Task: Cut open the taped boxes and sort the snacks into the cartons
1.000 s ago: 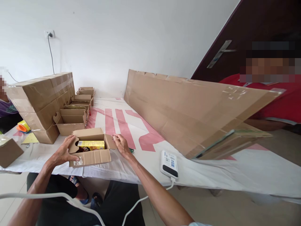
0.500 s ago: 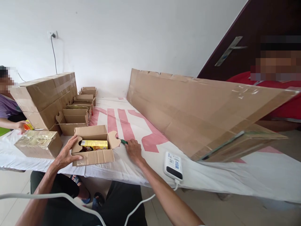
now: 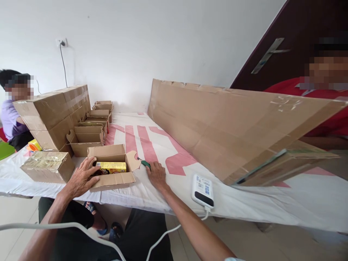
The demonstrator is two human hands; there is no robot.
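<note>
The person's left hand (image 3: 81, 178) lay spread open across the near left flap of a small open cardboard box (image 3: 115, 178). The box sat on the white, pink-striped cloth (image 3: 178, 179) between the two hands, with a yellow packet (image 3: 111, 167) lying inside. The right hand (image 3: 156, 174) rested on the cloth just right of the box, fingertips at a green-handled tool (image 3: 146, 164) — whether they gripped it could not be told. Left of the left hand sat a taped box (image 3: 47, 166), beyond it a row of open boxes (image 3: 87, 136), and right of the right hand a white power bank (image 3: 203, 185) — past that, a long cardboard sheet (image 3: 231, 123).
</note>
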